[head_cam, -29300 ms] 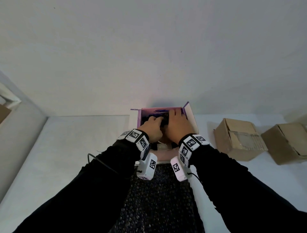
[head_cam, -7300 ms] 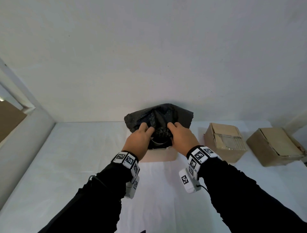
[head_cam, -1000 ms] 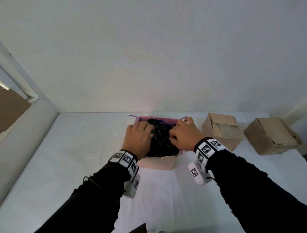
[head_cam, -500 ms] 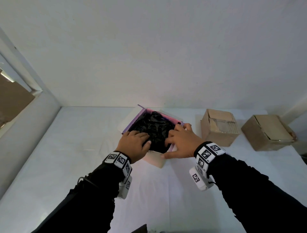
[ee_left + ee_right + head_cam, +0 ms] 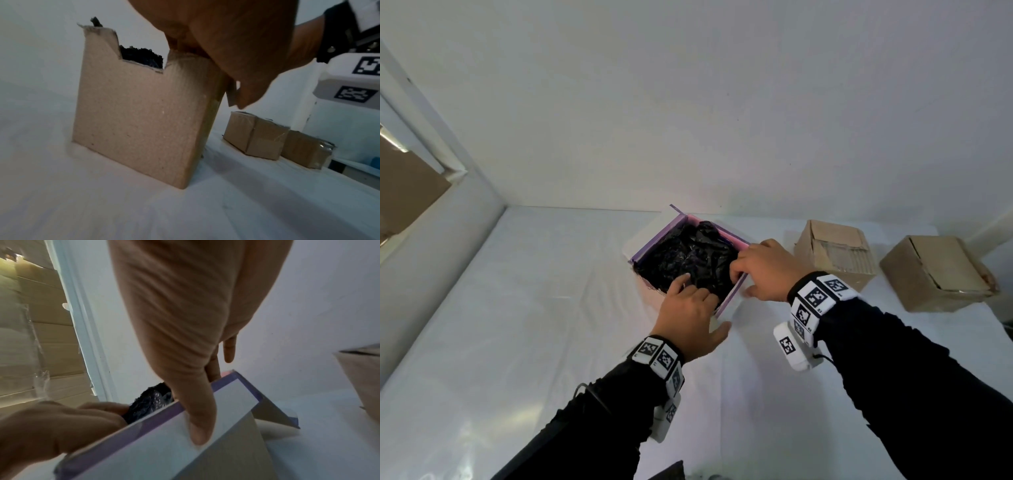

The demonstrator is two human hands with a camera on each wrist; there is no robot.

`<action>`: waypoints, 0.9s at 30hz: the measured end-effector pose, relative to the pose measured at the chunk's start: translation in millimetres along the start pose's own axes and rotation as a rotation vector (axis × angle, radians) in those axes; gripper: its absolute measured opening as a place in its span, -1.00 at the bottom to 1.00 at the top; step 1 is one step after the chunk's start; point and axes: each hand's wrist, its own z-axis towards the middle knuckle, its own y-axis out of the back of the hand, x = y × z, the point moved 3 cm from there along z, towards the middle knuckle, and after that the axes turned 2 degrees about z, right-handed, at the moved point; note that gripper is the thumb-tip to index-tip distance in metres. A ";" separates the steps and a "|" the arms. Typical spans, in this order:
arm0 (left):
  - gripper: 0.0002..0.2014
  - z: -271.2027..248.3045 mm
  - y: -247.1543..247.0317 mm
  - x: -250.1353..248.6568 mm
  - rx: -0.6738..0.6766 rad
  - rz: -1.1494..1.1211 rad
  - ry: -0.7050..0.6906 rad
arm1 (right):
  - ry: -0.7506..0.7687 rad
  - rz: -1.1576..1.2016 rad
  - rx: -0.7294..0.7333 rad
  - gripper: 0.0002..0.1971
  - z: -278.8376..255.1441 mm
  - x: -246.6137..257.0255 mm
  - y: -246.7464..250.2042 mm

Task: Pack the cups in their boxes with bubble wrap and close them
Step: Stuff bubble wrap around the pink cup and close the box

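Observation:
An open box (image 5: 732,298) with a pink and purple inside stands on the white table, one corner turned toward me. Crumpled black bubble wrap (image 5: 688,257) fills it, and no cup shows. My left hand (image 5: 698,305) holds the near corner, fingers over the rim onto the wrap, thumb outside. My right hand (image 5: 743,277) grips the right wall, fingers inside. In the right wrist view its thumb (image 5: 199,421) presses on the white side flap (image 5: 230,402) beside the bubble wrap (image 5: 152,400). The left wrist view shows the box's brown outer wall (image 5: 133,121).
Two brown cardboard boxes (image 5: 835,253) (image 5: 935,270) sit on the table to the right of the open box, the nearer one close to my right hand. A white wall runs behind the table. At the far left is a window ledge (image 5: 431,144).
The box has been turned from square-on to corner-on, both hands turning with it. My left hand has slid to the near corner and my right hand onto the right wall.

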 end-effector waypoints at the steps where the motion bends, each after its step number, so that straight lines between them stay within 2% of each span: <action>1: -0.70 -0.5 -2.1 -0.5 0.001 0.022 -0.005 | 0.009 -0.009 -0.010 -0.83 2.0 2.0 -3.1; 4: -0.82 -1.8 -2.5 1.2 0.002 0.072 -0.001 | 0.035 -0.040 -0.086 -0.93 6.6 10.6 -13.6; 6: -0.84 -1.8 -1.5 5.8 0.021 0.090 0.024 | 0.039 -0.096 -0.132 -0.89 9.4 11.8 -17.4; 9: -0.86 -3.9 -1.1 14.4 0.049 0.077 0.081 | -0.004 -0.167 -0.109 -0.85 11.1 2.8 -23.1; 12: -0.85 -8.2 -1.8 18.3 0.075 0.086 0.129 | -0.027 -0.189 -0.095 -0.85 11.2 -2.6 -31.1; 15: -0.76 -8.2 -0.9 17.9 0.127 0.130 0.139 | -0.021 -0.222 -0.099 -0.81 12.0 -0.1 -36.3; 18: -0.74 -6.3 0.3 18.8 0.175 0.157 0.143 | 0.018 -0.174 -0.162 -0.83 9.3 2.8 -34.6; 20: -0.77 -5.4 0.4 18.5 0.210 0.154 0.136 | 0.059 -0.106 -0.209 -0.77 7.2 5.6 -34.5; 23: -0.69 -0.9 1.4 16.5 0.245 0.123 0.163 | 0.078 -0.125 -0.153 -0.86 7.5 10.6 -36.1; 27: -0.58 6.2 4.1 12.4 0.274 0.118 0.194 | 0.040 -0.166 -0.066 -0.82 14.8 9.5 -33.0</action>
